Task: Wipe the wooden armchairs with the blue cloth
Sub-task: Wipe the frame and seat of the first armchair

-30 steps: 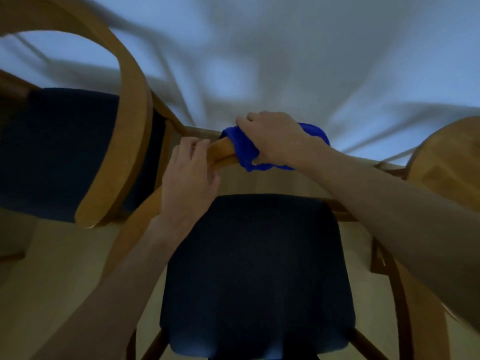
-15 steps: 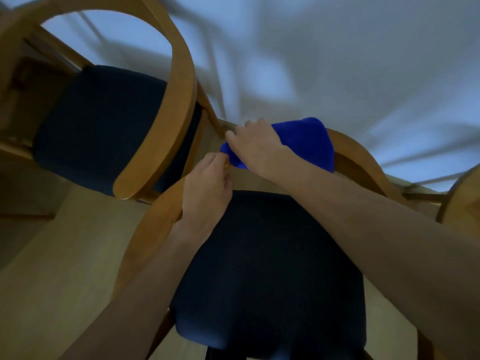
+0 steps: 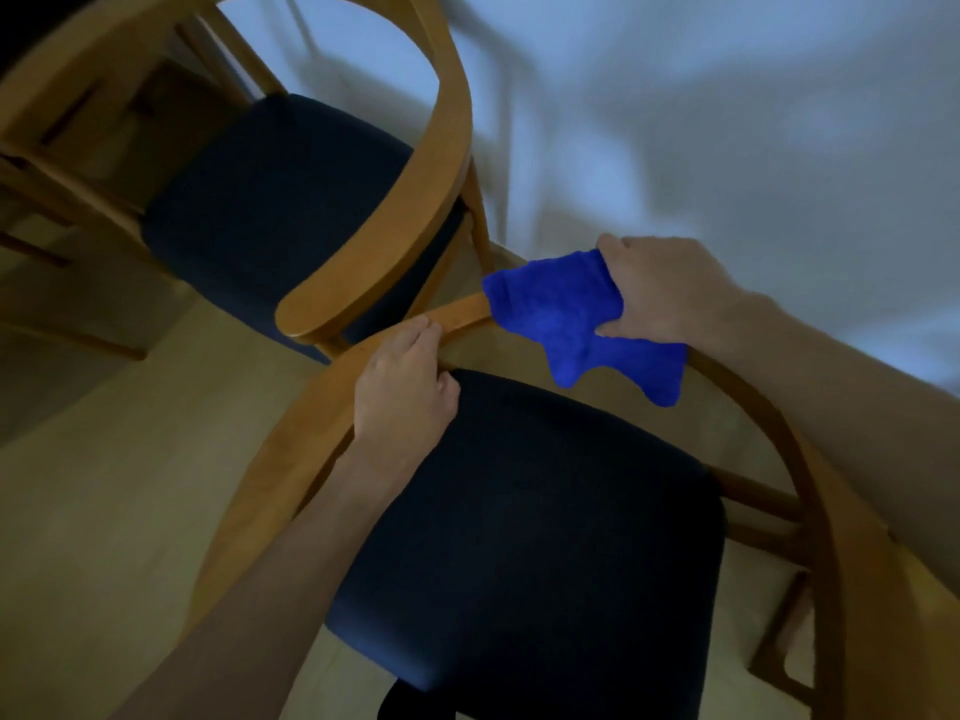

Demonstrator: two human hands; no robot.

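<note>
Wiping the near armchair (image 3: 291,459) top rail: my right hand (image 3: 670,293) grips the blue cloth (image 3: 571,319), pressed on the rail's curved back section, part hanging toward the dark seat (image 3: 545,511). My left hand (image 3: 405,392) curls over the same rail just left of the cloth, steadying. My read: mid-task; rail sections beyond the cloth, arms and legs remain, plus the second armchair (image 3: 415,200) behind the near one.
</note>
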